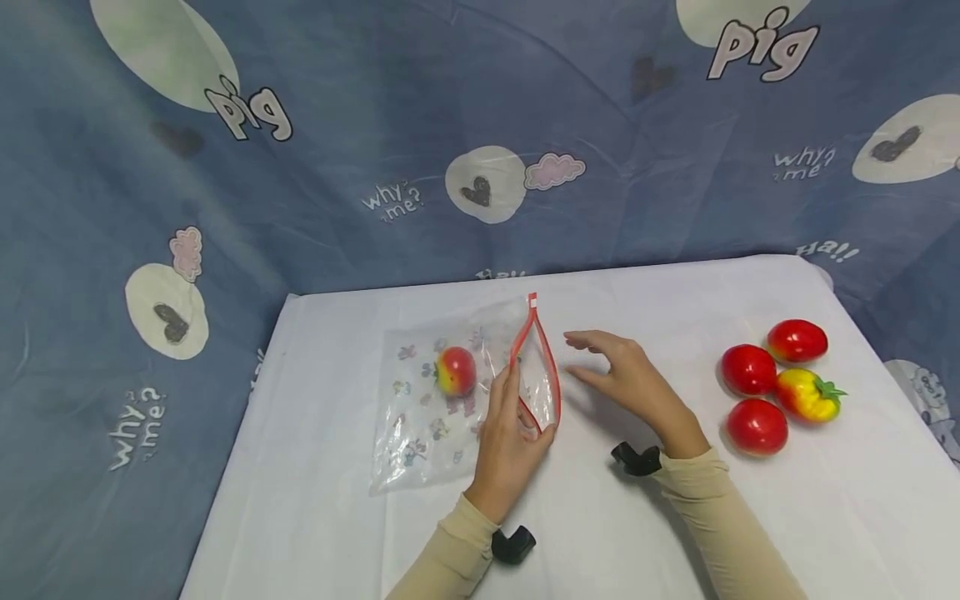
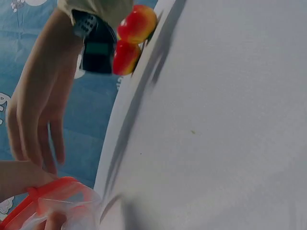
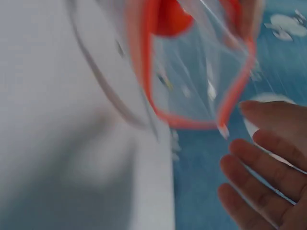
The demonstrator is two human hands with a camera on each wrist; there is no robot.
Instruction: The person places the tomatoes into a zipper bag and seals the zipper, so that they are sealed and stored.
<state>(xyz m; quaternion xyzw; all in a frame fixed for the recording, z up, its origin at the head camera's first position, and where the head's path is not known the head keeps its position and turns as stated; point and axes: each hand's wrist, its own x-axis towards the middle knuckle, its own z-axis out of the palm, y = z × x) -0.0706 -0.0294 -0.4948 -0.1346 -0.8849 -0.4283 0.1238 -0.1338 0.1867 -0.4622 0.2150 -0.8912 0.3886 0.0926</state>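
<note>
A clear zip bag with small printed figures and a red zip edge lies on the white table, its mouth parted toward the right. My left hand grips the near side of that mouth; in the left wrist view its thumb lies over the red rim. Inside the bag sits a red-and-yellow toy fruit, partly visible through the mouth in the right wrist view. My right hand is just right of the opening, fingers apart and holding nothing; the right wrist view shows its spread fingers beside the rim.
On the right of the table are several toy fruits: red ones and a yellow-and-red one with a green top. A blue printed cloth hangs behind the table's far edge.
</note>
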